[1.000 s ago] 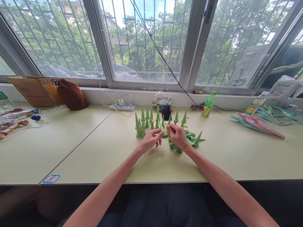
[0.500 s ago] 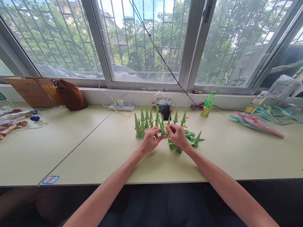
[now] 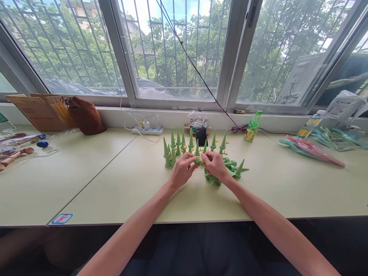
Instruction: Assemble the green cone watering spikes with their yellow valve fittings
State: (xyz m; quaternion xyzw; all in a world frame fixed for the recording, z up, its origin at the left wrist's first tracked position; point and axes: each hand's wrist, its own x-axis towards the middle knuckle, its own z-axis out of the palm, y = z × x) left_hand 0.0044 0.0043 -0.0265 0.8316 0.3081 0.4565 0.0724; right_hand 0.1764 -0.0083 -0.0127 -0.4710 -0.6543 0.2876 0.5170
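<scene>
My left hand is closed around a green plastic watering spike, whose cone now looks foreshortened. Against its right side my right hand is closed in a pinch; the small part between those fingertips is mostly hidden. Behind both hands several green spikes stand point up, some with small yellow valves sticking out sideways. A pile of green hollow tubes lies beside and partly beneath my right hand, with a loose green cone at its right edge.
A black phone-like object leans behind the spikes. Farther back are a power strip, a green-capped bottle and a brown bag. Plastic-wrapped items lie at right, wooden toys at left.
The spike in my hands has tilted, its point swinging from upward to a foreshortened view. My left hand has turned slightly with it; the right hand has barely moved.
</scene>
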